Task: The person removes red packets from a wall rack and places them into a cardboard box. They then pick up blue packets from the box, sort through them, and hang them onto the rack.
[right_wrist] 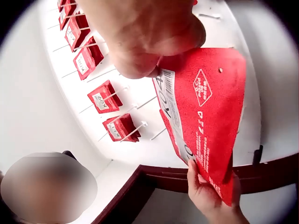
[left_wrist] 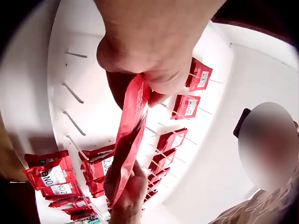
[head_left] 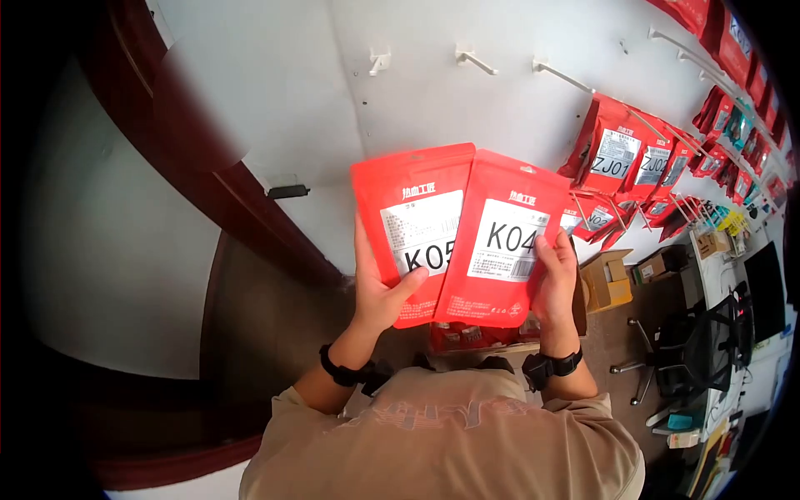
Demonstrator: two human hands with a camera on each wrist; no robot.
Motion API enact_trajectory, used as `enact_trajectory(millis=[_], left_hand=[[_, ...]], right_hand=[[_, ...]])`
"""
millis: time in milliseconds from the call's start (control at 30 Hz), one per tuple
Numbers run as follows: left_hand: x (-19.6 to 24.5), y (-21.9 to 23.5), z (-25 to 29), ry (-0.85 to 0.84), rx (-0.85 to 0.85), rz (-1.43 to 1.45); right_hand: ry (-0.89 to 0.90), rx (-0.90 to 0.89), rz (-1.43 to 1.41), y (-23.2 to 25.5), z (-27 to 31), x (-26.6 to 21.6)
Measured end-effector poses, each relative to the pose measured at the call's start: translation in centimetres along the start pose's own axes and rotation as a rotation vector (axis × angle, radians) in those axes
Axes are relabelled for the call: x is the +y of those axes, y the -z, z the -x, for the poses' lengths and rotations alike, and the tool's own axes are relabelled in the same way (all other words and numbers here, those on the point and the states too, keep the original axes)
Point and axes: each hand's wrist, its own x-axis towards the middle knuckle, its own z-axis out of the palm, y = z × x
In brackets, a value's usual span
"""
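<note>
Two flat red pouches are held up side by side in front of the wall, printed labels facing the head camera. My left hand (head_left: pixel 379 287) grips the K05 pouch (head_left: pixel 423 179) by its left edge, thumb across the front over the label's lower part. At the other side, my right hand (head_left: pixel 557 279) pinches the K04 pouch (head_left: pixel 467 287), its thumb over the label's right end. The K04 pouch overlaps the right edge of the K05 one. In the right wrist view, the K04 pouch (right_wrist: pixel 215 116) spans between both hands.
Bare pegs (head_left: pixel 477 62) stick out of the white wall. Labelled red pouches (head_left: pixel 612 150) hang at the right. Below my hands is a box (head_left: pixel 442 348) of red packs. A cardboard carton (head_left: pixel 607 279), an office chair (head_left: pixel 696 346) and a desk (head_left: pixel 718 392) stand right.
</note>
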Motion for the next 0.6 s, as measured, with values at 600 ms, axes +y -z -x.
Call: enact_trajectory(millis=[600], left_hand=[[-2.2, 0.9, -1.7, 0.349, -0.147, 0.286]], right_hand=[[0.062, -0.114, 0.131, -6.5, -0.5, 1.0]])
